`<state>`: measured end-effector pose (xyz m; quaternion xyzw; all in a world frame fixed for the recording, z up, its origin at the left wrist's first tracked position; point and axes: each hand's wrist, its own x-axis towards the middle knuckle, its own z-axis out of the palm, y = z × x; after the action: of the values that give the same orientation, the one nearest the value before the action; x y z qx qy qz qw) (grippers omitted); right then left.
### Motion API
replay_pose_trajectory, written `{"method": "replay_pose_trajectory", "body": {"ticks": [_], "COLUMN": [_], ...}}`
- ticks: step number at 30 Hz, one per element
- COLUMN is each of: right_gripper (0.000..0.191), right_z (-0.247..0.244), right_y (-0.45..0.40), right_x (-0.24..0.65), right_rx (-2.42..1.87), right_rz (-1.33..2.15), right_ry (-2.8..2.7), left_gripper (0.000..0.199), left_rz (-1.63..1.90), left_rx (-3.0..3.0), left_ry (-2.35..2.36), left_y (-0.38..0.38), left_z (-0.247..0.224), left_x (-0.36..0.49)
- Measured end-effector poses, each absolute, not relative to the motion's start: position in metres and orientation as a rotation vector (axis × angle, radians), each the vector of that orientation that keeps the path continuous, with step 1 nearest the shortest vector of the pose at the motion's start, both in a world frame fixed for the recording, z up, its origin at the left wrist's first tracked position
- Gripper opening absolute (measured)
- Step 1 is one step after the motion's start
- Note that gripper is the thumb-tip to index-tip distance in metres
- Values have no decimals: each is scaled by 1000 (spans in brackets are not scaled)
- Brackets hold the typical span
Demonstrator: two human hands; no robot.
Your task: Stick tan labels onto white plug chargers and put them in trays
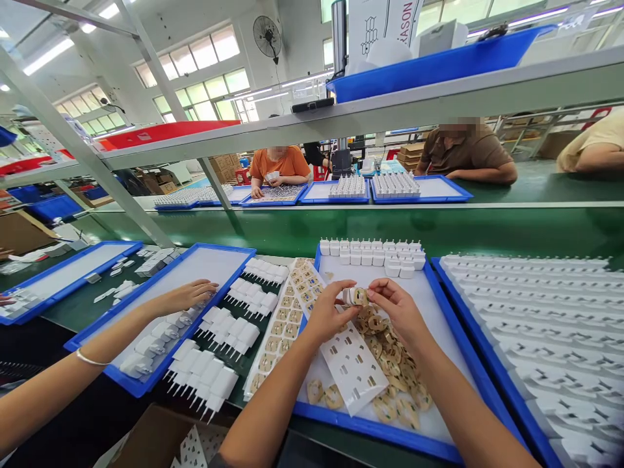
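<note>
Over a blue-rimmed tray, my left hand is closed round a small white charger plug. A tan oval piece with cut-outs sits against the end of this plug. My right hand pinches at the edge of that tan piece with thumb and fingertips. Below both hands lies a loose heap of similar tan pieces. A white sheet with rows of slots lies beside the heap, partly under my left hand. White charger plugs stand in rows, pins up, at the tray's far end.
Sheets of tan pieces lie left of my tray, next to rows of white plugs. A co-worker's hand reaches over another blue tray. A full tray of plugs stands right. A shelf crosses ahead.
</note>
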<state>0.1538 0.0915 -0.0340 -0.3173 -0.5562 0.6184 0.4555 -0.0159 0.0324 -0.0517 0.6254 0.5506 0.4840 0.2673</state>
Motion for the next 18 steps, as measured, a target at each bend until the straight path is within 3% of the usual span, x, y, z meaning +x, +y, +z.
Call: {"method": "replay_pose_trajectory", "body": {"ticks": [18], "right_gripper": [34], "right_z": [-31], "right_y": [89], "right_x": [156], "right_rx": [-841], "right_rz": [1481], "right_ry": [-1440], "left_gripper": [41], "left_rz": [1295], "left_rx": [1699], "left_ry": [1479], "left_y": [32], "left_z": [-50], "left_x": [-14]}}
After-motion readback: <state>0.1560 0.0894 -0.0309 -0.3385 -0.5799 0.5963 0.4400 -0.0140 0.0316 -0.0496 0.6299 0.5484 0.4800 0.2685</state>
